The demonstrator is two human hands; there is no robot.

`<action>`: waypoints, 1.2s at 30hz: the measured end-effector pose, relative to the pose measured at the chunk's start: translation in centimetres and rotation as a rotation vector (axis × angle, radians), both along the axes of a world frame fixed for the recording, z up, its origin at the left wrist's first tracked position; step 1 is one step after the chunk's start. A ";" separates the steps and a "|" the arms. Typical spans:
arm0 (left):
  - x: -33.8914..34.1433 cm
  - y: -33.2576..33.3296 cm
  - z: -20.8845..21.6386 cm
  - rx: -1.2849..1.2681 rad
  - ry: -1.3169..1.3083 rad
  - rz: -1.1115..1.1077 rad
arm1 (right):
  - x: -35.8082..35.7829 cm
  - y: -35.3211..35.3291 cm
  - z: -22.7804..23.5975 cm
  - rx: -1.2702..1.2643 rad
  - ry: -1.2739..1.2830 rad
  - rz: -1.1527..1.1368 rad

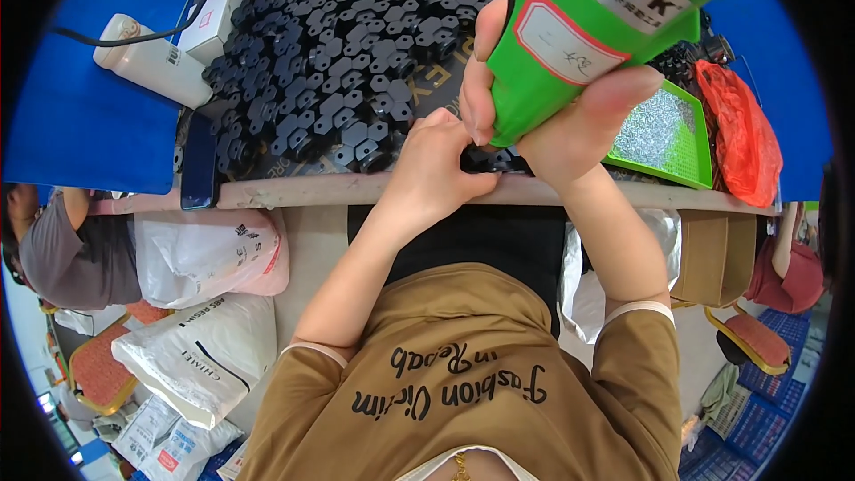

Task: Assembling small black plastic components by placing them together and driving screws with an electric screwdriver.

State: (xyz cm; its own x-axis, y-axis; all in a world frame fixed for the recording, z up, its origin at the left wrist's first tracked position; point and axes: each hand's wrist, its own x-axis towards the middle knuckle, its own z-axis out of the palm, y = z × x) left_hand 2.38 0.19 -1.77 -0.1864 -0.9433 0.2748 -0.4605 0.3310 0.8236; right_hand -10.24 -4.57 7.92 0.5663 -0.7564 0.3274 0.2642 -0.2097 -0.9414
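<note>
My right hand (570, 120) is wrapped round the body of a green electric screwdriver (614, 13), held over the table's front edge. Its lower end is hidden behind my fingers. My left hand (436, 165) is closed just below and to the left of it, with the thumb at the table edge. A black plastic part (494, 160) shows between the left thumb and the right hand, and the left fingers appear to hold it; most of it is covered. Many similar black plastic parts (347, 53) with holed tabs lie piled beyond my hands.
A green tray (704, 156) of small silvery pieces stands at the right, beside a red plastic bag (739, 129). On the left are a white bottle (160, 67), a white box (211, 25) and a phone (199, 165). White sacks (205, 356) lie below; people sit on both sides.
</note>
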 end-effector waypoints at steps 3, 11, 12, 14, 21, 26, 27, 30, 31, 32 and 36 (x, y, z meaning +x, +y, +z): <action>-0.1 0.0 -0.6 -0.010 0.018 0.014 | 0.0 0.0 -0.1 -0.002 0.016 0.002; -0.5 0.6 1.1 0.010 -0.178 0.066 | -5.1 0.1 3.8 -0.332 -0.121 -0.171; -0.6 0.4 0.9 0.006 -0.139 0.112 | -6.1 0.0 4.6 -0.381 -0.105 -0.185; -0.9 0.1 0.9 0.001 -0.118 0.140 | -6.7 0.7 5.3 -0.335 -0.026 -0.358; -3.2 -1.1 2.7 -0.492 -0.255 0.042 | -10.2 -0.3 3.2 -0.329 -0.136 -0.474; -3.9 -6.3 4.2 -0.461 -0.337 -0.098 | -9.6 -1.9 2.1 -0.349 -0.186 -0.458; -3.6 -7.2 4.4 -0.314 -0.378 -0.194 | -9.4 -2.2 1.8 -0.335 -0.199 -0.452; -3.6 -8.7 3.5 -0.193 -0.347 -0.307 | -9.0 -2.9 1.3 -0.332 -0.175 -0.487; -3.5 -8.7 3.7 -0.017 -0.289 -0.354 | -8.9 -3.2 0.9 -0.335 -0.184 -0.482; -3.4 -8.8 3.7 0.160 -0.229 -0.397 | -8.7 -3.4 0.7 -0.332 -0.185 -0.480; -3.1 -9.0 3.1 0.150 -0.201 -0.377 | -8.4 -4.0 0.0 -0.342 -0.164 -0.458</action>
